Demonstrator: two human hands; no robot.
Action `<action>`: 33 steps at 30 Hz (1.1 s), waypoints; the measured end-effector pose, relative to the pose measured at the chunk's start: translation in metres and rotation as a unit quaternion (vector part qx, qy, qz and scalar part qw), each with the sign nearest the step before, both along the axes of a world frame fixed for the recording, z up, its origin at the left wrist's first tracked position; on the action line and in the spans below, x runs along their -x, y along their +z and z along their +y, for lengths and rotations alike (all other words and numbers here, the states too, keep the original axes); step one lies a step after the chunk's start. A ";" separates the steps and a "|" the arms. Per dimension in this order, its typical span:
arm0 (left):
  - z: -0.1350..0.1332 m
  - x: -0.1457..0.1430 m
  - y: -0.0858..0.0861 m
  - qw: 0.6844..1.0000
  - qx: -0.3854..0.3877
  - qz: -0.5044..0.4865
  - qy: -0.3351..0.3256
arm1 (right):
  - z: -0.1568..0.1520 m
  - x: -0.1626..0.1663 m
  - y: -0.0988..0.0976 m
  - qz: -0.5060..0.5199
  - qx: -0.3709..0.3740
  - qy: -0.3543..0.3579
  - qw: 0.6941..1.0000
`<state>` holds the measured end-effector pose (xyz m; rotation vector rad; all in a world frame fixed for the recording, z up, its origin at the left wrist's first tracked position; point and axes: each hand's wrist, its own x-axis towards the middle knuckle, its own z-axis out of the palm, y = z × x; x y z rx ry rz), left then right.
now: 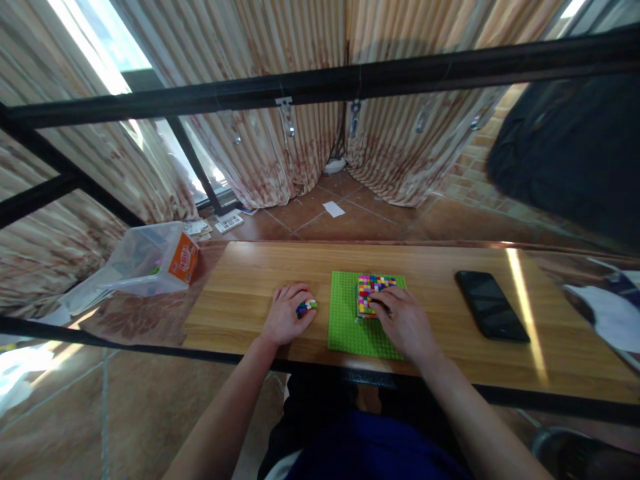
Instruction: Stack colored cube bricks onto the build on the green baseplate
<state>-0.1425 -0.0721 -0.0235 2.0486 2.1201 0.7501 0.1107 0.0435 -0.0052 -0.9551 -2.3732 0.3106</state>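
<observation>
A bright green studded baseplate [345,327] lies on the wooden table. Built up on it is a block of small multicoloured building bricks [367,285]. My right hand [407,323] reaches over the plate from the right, thumb and fingertips drawn together on top of the block; whatever is between them is hidden. To the left of the plate, my left hand [287,315] rests on the table, its fingers apart and curved around a small heap of loose bricks [307,307], blue, white and green among them. Part of that heap is covered by the hand.
A black phone [491,305] lies on the wooden table [435,267] at the right. Left of the table stands a clear plastic bin [145,260] with an orange label. A dark metal bar [320,85] crosses in front of the curtains. White cloth or paper [607,317] lies far right.
</observation>
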 end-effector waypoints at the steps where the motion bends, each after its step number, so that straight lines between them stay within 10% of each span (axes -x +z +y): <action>1: 0.000 0.000 0.000 1.000 -0.001 -0.002 -0.001 | 0.001 0.000 0.000 -0.002 -0.005 0.003 1.000; 17: 0.000 -0.001 0.003 1.000 0.006 -0.013 -0.004 | 0.003 0.002 -0.008 -0.016 -0.124 0.017 0.992; 33: 0.000 -0.001 0.001 1.000 -0.001 -0.013 0.000 | 0.002 -0.006 -0.009 0.035 -0.028 -0.028 0.999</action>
